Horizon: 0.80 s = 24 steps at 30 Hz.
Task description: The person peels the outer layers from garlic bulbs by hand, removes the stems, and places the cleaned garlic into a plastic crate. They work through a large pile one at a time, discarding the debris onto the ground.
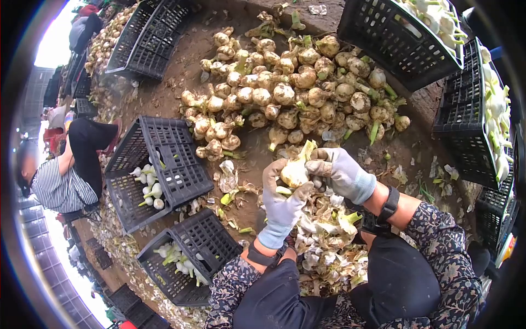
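In the head view, my gloved left hand [283, 198] is closed around a garlic bulb [295, 173] with a short stem and loose papery skin. My gloved right hand [344, 171] pinches the upper right side of the same bulb, its fingers at the skin near the stem. Both hands are over the ground in front of my knees. Below them lies a heap of peeled garlic skins [329, 247]. Beyond my hands spreads a pile of unpeeled, soil-stained garlic bulbs [285, 94].
Two black crates with clean white garlic, one crate [178, 164] and a nearer crate [205, 252], lie tilted at left. Filled crates stand at right, including one crate [392, 41] and another crate [463, 118]. A seated person [66, 175] is at far left.
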{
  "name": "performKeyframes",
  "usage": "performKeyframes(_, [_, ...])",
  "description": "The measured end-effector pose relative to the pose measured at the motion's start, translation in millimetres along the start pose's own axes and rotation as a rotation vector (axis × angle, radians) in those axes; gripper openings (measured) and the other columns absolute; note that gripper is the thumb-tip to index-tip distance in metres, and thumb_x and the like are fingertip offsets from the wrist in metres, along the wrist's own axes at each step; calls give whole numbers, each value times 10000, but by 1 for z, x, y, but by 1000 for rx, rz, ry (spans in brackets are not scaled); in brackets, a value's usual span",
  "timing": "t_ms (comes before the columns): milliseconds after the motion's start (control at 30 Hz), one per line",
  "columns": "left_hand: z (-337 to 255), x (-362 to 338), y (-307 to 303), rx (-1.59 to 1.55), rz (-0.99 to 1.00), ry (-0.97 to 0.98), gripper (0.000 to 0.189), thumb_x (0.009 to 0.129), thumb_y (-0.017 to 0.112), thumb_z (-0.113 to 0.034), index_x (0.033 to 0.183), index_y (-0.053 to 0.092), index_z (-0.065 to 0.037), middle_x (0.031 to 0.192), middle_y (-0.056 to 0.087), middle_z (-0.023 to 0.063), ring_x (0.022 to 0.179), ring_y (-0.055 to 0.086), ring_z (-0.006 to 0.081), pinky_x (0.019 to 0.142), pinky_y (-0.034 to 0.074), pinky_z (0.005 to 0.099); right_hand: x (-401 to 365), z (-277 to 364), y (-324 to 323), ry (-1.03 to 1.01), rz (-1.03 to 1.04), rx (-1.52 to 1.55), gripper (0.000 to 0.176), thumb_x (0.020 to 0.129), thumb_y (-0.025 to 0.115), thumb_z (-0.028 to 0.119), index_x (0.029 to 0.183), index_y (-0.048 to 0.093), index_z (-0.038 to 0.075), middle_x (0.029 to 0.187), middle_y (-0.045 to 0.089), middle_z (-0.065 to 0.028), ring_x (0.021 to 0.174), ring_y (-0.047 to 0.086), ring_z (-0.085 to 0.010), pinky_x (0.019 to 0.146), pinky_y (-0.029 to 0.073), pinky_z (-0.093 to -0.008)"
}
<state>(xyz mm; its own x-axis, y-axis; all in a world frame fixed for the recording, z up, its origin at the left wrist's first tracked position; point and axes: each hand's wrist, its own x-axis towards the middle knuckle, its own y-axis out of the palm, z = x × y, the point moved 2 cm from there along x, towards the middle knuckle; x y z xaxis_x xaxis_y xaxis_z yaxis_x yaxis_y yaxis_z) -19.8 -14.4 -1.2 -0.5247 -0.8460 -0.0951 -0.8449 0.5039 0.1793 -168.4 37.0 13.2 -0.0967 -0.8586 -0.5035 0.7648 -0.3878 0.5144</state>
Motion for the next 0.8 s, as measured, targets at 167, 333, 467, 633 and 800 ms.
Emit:
performKeyframes(167, [0, 2, 0, 67, -5, 53, 547, 775, 763, -53, 1223, 451, -16, 1092, 563, 76, 908, 625, 171, 798, 552, 309, -2, 7, -1, 30, -71, -171, 136, 886, 634, 151, 831, 609, 29, 665, 587, -3, 586, 547, -70, 541, 443, -222])
performKeyframes(333, [4, 12, -14, -681, 2, -816, 551, 946, 456, -522, 1168, 553, -26, 922, 669, 119, 710, 681, 215, 638, 586, 314, 6, -16, -10, -206, -139, -433, 94, 873, 617, 77, 867, 604, -17, 714, 604, -18, 670, 580, -102, 626, 472, -240])
performKeyframes(467, [10, 17, -17, -674, 100, -877, 712, 918, 348, -658, 1157, 577, -28, 869, 683, 121, 684, 685, 218, 605, 582, 319, 3, -18, -2, -350, -95, -401, 52, 884, 561, 4, 908, 602, -18, 869, 603, -34, 789, 556, -85, 707, 475, -253])
performKeyframes(633, [17, 2, -22, 214, 107, -200, 571, 937, 482, -519, 1125, 584, 10, 982, 670, 112, 866, 664, 184, 710, 568, 290, 4, -10, 0, -493, -24, -754, 64, 873, 577, 14, 925, 586, -23, 822, 604, -21, 758, 568, -88, 668, 476, -252])
performKeyframes(800, [21, 2, -28, -595, 70, -545, 461, 927, 543, -418, 1127, 571, -4, 1000, 673, 124, 823, 684, 234, 697, 585, 336, -4, 5, -15, 145, 232, -108, 106, 924, 587, 126, 937, 633, 31, 810, 661, -36, 634, 622, -89, 558, 499, -208])
